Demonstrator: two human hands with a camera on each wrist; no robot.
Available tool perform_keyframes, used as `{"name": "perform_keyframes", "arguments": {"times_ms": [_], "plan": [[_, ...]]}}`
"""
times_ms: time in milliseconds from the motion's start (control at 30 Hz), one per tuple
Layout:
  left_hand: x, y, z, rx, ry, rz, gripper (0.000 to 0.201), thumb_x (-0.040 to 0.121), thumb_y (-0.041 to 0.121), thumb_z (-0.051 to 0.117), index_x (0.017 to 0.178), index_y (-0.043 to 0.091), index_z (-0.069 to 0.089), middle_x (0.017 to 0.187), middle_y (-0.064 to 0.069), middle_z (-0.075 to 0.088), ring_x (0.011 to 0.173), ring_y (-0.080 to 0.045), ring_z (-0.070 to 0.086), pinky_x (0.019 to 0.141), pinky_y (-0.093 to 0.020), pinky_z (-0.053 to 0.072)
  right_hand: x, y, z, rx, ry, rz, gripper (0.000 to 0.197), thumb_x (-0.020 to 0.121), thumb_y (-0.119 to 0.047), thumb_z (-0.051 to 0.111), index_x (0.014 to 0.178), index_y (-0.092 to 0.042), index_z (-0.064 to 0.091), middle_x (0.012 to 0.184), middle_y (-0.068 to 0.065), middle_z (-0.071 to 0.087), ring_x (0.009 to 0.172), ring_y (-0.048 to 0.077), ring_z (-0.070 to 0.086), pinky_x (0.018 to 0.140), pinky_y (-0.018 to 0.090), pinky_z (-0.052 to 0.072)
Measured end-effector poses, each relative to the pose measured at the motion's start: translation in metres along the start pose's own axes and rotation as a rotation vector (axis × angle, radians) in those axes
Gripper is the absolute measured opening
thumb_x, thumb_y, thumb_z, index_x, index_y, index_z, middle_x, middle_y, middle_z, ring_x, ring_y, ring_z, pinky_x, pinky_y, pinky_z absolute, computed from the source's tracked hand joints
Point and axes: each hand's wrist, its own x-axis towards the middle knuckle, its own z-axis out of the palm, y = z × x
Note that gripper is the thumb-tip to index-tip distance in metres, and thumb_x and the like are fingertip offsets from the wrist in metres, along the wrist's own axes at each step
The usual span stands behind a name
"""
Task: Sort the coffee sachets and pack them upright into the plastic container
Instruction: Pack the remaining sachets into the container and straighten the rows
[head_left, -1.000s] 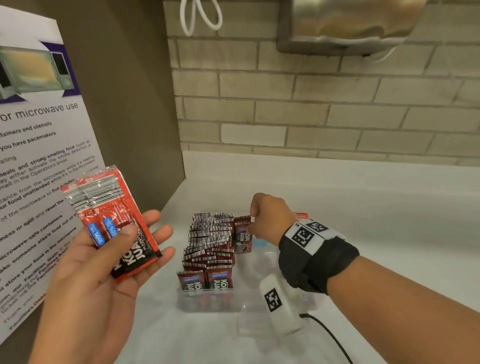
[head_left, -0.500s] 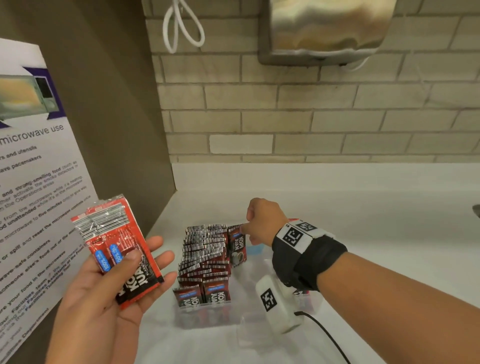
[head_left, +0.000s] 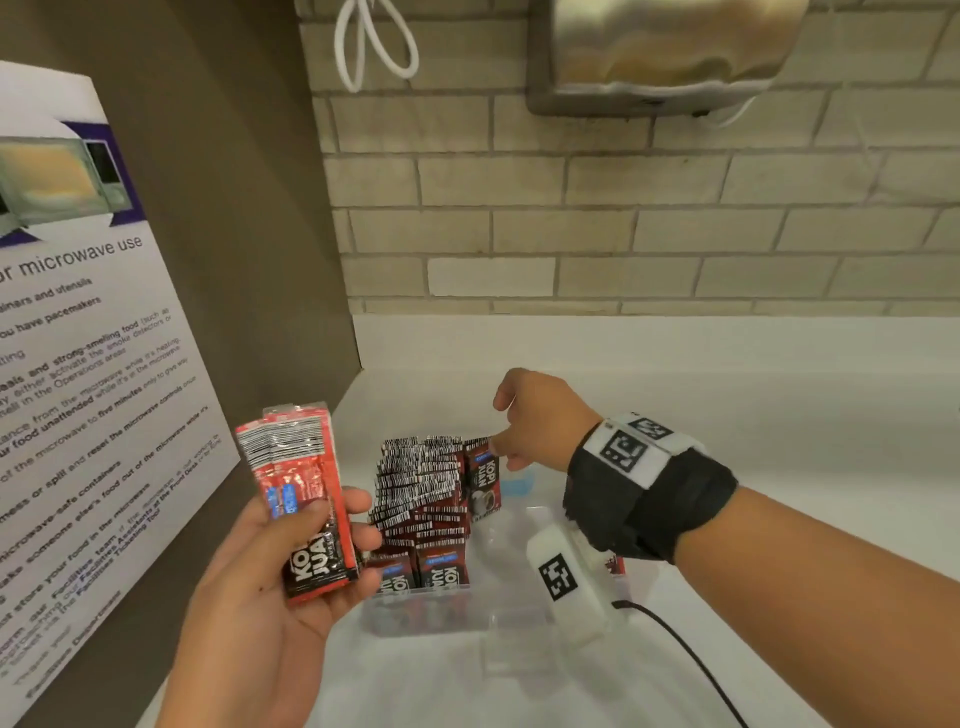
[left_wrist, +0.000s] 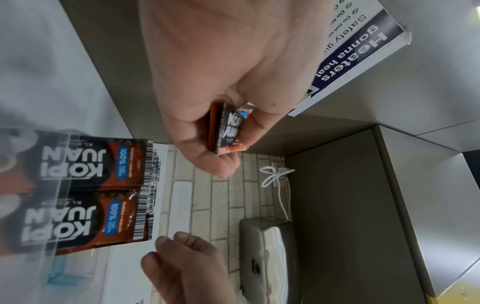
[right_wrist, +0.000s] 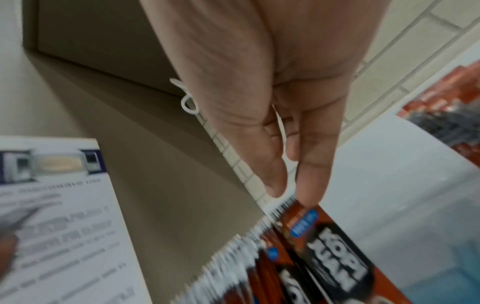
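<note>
Packing step: my right hand (head_left: 540, 415) pinches an upright sachet (head_left: 483, 483) in the plastic container (head_left: 514, 613); my left hand (head_left: 270, 587) grips spare sachets (head_left: 298, 499), next to be seated upright.

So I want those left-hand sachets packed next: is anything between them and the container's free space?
Only the right hand, pinching the last upright sachet there. The held sachets otherwise face the plastic container unobstructed.

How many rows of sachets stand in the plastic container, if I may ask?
3: two packed rows side by side, left row and middle row, in the plastic container; a third is one sachet at the far end, pinched by the right hand. The wrist may hide more.
</note>
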Motion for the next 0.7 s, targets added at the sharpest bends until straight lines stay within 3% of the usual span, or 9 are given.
{"name": "perform_keyframes", "arguments": {"times_ms": [67, 133, 200, 267, 333, 400, 533, 633, 700], "plan": [[-0.001, 0.003, 0.005, -0.027, -0.039, -0.049, 0.036, 0.059, 0.025, 0.066, 0.091, 0.009, 0.062, 0.072, -0.011, 0.066, 0.049, -0.016, 0.059, 0.036, -0.023, 0.043, -0.010, -0.003, -0.008, 0.151, 0.062, -0.021, 0.029, 0.082, -0.006, 0.066, 0.106, -0.009, 0.050, 0.085, -0.002, 0.047, 0.064, 0.021, 0.063, 0.070, 0.036, 0.056], [0.001, 0.005, 0.010, -0.047, -0.058, -0.081, 0.052, 0.044, 0.030, 0.072, 0.092, 0.009, 0.065, 0.075, -0.014, 0.065, 0.049, -0.019, 0.057, 0.037, -0.021, 0.040, -0.020, -0.007, -0.015, 0.276, 0.121, -0.073, 0.022, 0.082, -0.008, 0.066, 0.098, -0.012, 0.051, 0.086, 0.002, 0.050, 0.056, 0.017, 0.057, 0.065, 0.035, 0.055], [0.005, 0.005, 0.016, -0.081, -0.069, -0.084, 0.038, 0.060, 0.021, 0.056, 0.096, 0.008, 0.063, 0.074, -0.015, 0.065, 0.049, -0.019, 0.056, 0.037, -0.021, 0.037, -0.033, -0.014, -0.016, 0.389, 0.138, -0.125, 0.017, 0.083, -0.012, 0.066, 0.094, -0.016, 0.054, 0.088, 0.004, 0.053, 0.059, 0.017, 0.055, 0.066, 0.036, 0.053], [0.010, 0.002, 0.022, -0.061, -0.093, -0.059, 0.030, 0.075, 0.008, 0.046, 0.101, 0.008, 0.062, 0.080, -0.012, 0.070, 0.055, -0.019, 0.063, 0.039, -0.024, 0.046, -0.048, -0.020, -0.008, 0.499, 0.090, -0.170, 0.016, 0.083, -0.019, 0.067, 0.095, -0.018, 0.056, 0.090, 0.002, 0.054, 0.064, 0.015, 0.053, 0.065, 0.036, 0.050], [0.014, -0.003, 0.031, -0.001, -0.099, -0.034, 0.027, 0.089, 0.002, 0.043, 0.108, 0.010, 0.061, 0.094, -0.010, 0.074, 0.074, -0.020, 0.071, 0.055, -0.030, 0.058, -0.063, -0.025, 0.005, 0.608, 0.004, -0.210, 0.023, 0.080, -0.023, 0.071, 0.097, -0.020, 0.056, 0.089, -0.002, 0.055, 0.065, 0.012, 0.050, 0.061, 0.030, 0.047], [0.014, -0.001, 0.042, 0.050, -0.109, -0.021, 0.027, 0.090, 0.004, 0.049, 0.115, 0.010, 0.059, 0.103, -0.011, 0.073, 0.090, -0.024, 0.072, 0.067, -0.036, 0.060, -0.073, -0.028, 0.015, 0.657, -0.034, -0.250, 0.033, 0.075, -0.022, 0.076, 0.099, -0.022, 0.053, 0.087, -0.005, 0.055, 0.065, 0.007, 0.049, 0.060, 0.024, 0.045], [0.012, 0.003, 0.056, 0.044, -0.138, -0.013, 0.031, 0.087, 0.017, 0.053, 0.115, 0.008, 0.061, 0.104, -0.014, 0.072, 0.095, -0.028, 0.070, 0.073, -0.038, 0.060, -0.070, -0.025, 0.017, 0.753, 0.052, -0.236, 0.039, 0.073, -0.010, 0.077, 0.099, -0.018, 0.050, 0.082, 0.000, 0.052, 0.061, 0.007, 0.048, 0.056, 0.022, 0.045], [0.011, 0.001, 0.064, 0.009, -0.120, -0.038, 0.025, 0.096, 0.011, 0.044, 0.112, 0.008, 0.062, 0.101, -0.014, 0.073, 0.090, -0.027, 0.071, 0.072, -0.040, 0.060, -0.068, -0.017, 0.014, 0.738, 0.122, -0.233, 0.028, 0.075, -0.015, 0.075, 0.093, -0.018, 0.055, 0.089, 0.002, 0.054, 0.065, 0.013, 0.050, 0.058, 0.029, 0.049], [0.012, -0.004, 0.070, 0.082, -0.107, -0.009, 0.026, 0.096, 0.008, 0.044, 0.115, 0.011, 0.062, 0.101, -0.011, 0.073, 0.089, -0.026, 0.071, 0.076, -0.044, 0.059, -0.071, -0.015, 0.010, 0.666, 0.158, -0.255, 0.016, 0.079, -0.018, 0.071, 0.085, -0.015, 0.056, 0.091, 0.004, 0.059, 0.064, 0.011, 0.054, 0.058, 0.026, 0.052]]}}
